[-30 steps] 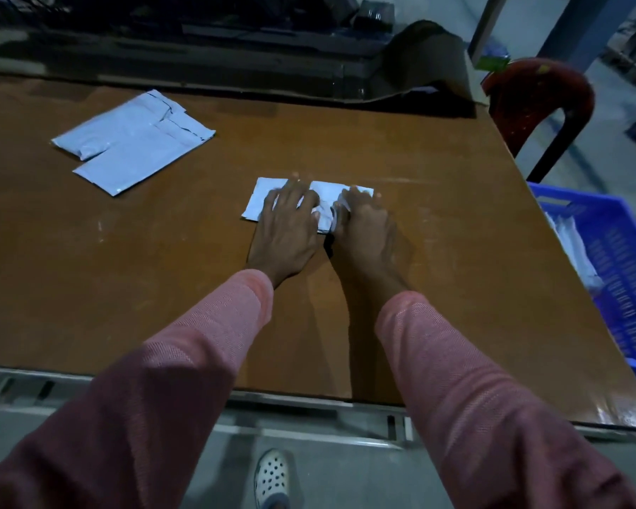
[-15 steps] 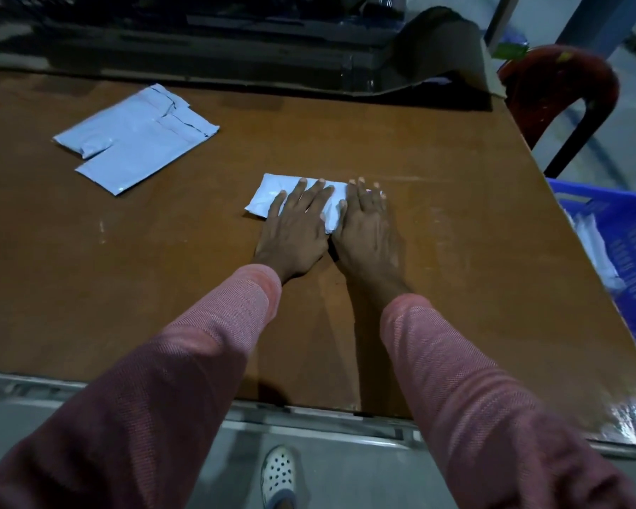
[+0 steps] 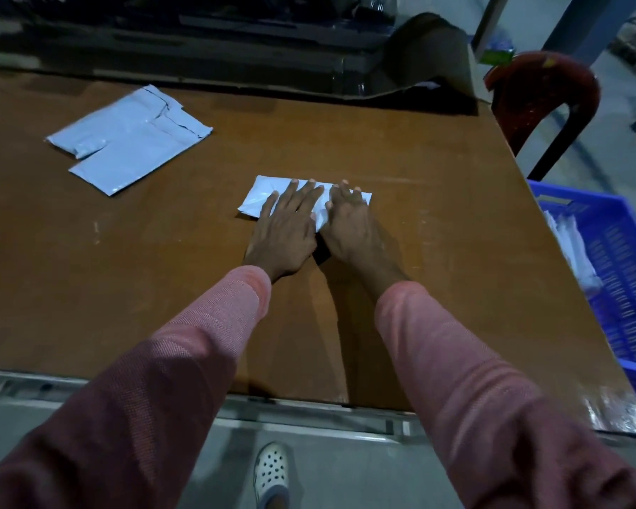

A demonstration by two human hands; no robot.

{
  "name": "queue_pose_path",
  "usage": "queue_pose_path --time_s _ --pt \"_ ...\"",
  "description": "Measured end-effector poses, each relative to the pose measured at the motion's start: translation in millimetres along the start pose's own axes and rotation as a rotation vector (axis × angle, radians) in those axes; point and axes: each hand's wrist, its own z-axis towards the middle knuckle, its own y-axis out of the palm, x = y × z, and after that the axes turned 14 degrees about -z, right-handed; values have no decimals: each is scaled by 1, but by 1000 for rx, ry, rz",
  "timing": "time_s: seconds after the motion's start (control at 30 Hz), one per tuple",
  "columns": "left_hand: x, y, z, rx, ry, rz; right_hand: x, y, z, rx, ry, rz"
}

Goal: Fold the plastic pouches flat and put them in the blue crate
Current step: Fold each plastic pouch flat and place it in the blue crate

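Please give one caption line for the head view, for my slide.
The left hand and right hand press a folded pouch flat on the brown table; blue crate stands at the right.

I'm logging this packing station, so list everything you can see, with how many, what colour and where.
table: one, brown, under everything
folded pouch: one, pale blue, table middle, under both hands
flat pouches: seemingly two, pale blue, overlapping, table's far left
crate: one, blue, past the table's right edge
pouches in crate: count unclear, whitish, inside
chair: one, red, beyond far right corner
shoe: one, white, floor below
left hand: one, flat on folded pouch
right hand: one, flat beside it
sleeves: two, pink, forearms
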Motion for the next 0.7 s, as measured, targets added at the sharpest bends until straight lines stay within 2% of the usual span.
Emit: queue_pose_path --time_s 0.1,0.23,0.37,0.43,0.6,0.7 --pt "1 -3 -1 6 5 -16 -14 5 -31 82 53 57" --pt "5 -5 -3 -12 21 -20 -8 19 -42 -61 78 7" --pt "7 -15 -5 -33 4 -43 -7 -10 -33 -143 32 -45" --pt "10 -18 -8 -14 14 -93 -11 -24 -27 -169 87 -36" --pt "1 -28 -12 130 7 -180 -22 -33 -13 5 139 55" --pt "0 -34 -21 132 68 -227 -17 -22 -19 51 199 97"
